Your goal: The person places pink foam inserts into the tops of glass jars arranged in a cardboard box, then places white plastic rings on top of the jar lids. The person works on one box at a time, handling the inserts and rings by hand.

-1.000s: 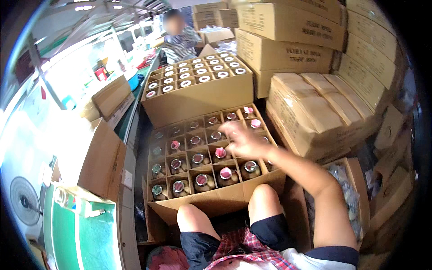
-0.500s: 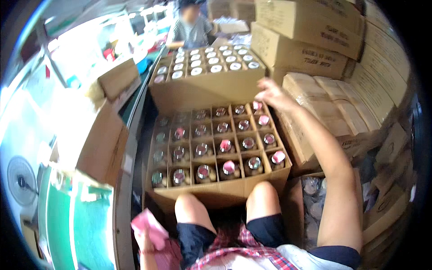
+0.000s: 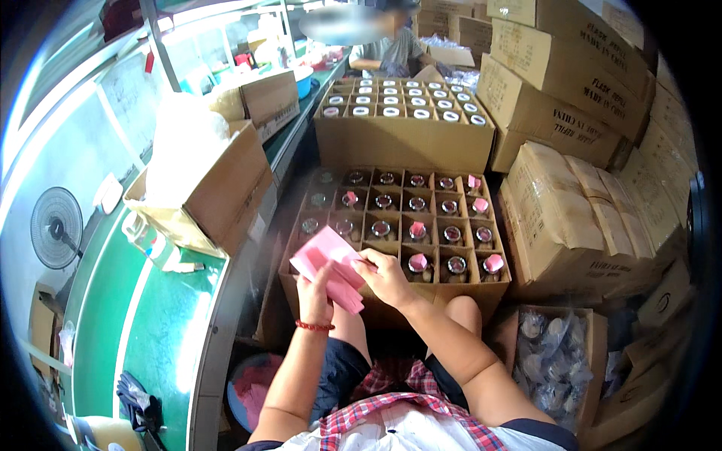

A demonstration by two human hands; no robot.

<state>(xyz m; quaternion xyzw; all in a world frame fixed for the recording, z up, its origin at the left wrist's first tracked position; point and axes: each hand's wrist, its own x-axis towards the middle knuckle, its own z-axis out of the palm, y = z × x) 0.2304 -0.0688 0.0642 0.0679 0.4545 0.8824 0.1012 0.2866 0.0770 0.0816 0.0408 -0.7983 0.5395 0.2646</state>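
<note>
While bottles [image 3: 456,265] stand in the divided carton [image 3: 492,295] beyond, the left hand [image 3: 316,297] grasps slanting pink sheets [image 3: 325,246]; the right hand [image 3: 387,278], nearer the carton, pinches their edge

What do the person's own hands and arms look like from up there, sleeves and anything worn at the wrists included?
The left hand and right hand are both ungloved. A red, beaded-looking bracelet circles the left wrist; the right shows none. Short, dark-edged sleeves leave the forearms bare.
</note>
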